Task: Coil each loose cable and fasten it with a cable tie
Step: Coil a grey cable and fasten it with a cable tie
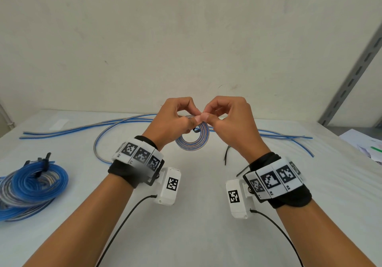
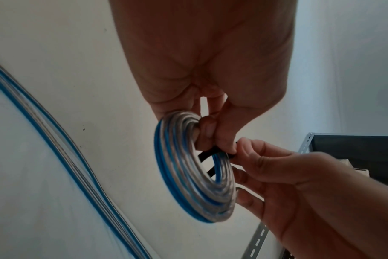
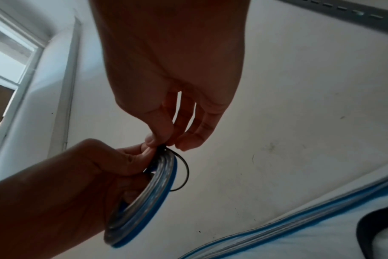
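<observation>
A coiled cable is pinched by the left hand while a black cable tie, looped loosely, is pinched by the right hand; cinching is judged next

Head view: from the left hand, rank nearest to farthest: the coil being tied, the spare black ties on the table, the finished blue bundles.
1. Coil being tied: gripped in the left hand, centre.
2. Spare black ties: on the table, right of the coil.
3. Finished blue bundles: far left edge.
</observation>
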